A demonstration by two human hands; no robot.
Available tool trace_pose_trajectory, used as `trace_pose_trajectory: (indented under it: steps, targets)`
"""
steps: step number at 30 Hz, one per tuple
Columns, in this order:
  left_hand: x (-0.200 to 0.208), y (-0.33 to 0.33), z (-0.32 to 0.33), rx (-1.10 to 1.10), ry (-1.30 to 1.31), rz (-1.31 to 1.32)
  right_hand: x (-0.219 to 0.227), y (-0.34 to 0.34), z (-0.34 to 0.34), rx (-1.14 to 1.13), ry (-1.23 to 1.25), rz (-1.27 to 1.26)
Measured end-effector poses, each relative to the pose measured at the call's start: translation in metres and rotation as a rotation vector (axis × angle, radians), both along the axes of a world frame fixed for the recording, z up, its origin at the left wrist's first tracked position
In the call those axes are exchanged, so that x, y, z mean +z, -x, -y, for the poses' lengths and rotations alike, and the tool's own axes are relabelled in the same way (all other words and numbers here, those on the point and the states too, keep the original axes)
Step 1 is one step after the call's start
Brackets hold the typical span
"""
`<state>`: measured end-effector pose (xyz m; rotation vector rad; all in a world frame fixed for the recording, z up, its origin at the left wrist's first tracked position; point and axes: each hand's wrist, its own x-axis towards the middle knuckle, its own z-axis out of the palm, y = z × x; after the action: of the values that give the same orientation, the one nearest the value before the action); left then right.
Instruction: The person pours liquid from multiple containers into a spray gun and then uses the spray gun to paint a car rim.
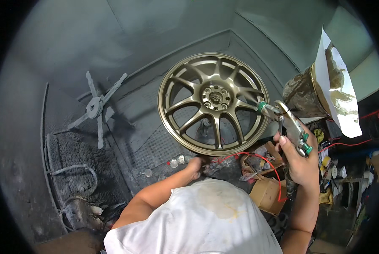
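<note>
A bronze multi-spoke car wheel rim (215, 98) stands tilted in front of me, its face toward me. My right hand (297, 158) is wrapped round a spray gun (289, 125) with green knobs, its nozzle close to the rim's right edge. A faint pale streak shows between nozzle and spokes. On top of the gun sits a paint-crusted cup (301, 93) with a white sheet (340, 89) at its mouth. My left hand (195, 167) is just under the rim's lower edge, its fingers mostly hidden, so its hold cannot be made out.
A grey-coated star-shaped stand (95, 107) is at the left, near a shaggy dark mat (81, 165). Small round pieces (173, 163) lie on the floor. A red hose (276, 171) curves past a cardboard box (267, 195). Cluttered shelves (346, 173) are at right; grey walls stand behind.
</note>
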<state>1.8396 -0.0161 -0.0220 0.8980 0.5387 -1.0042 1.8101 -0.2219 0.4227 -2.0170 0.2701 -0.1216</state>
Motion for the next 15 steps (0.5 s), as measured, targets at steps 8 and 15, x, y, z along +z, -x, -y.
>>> trace_pose_trajectory:
  steps: [8, 15]
  targets:
    - [0.032, -0.002, 0.006, 0.647, 0.041, 0.108, 0.0, 0.045, 0.039, -0.267, 0.083, -0.055]
    - [0.011, -0.01, 0.013, 0.618, 0.027, 0.077, -0.008, 0.137, 0.07, -0.183, -0.401, -0.322]
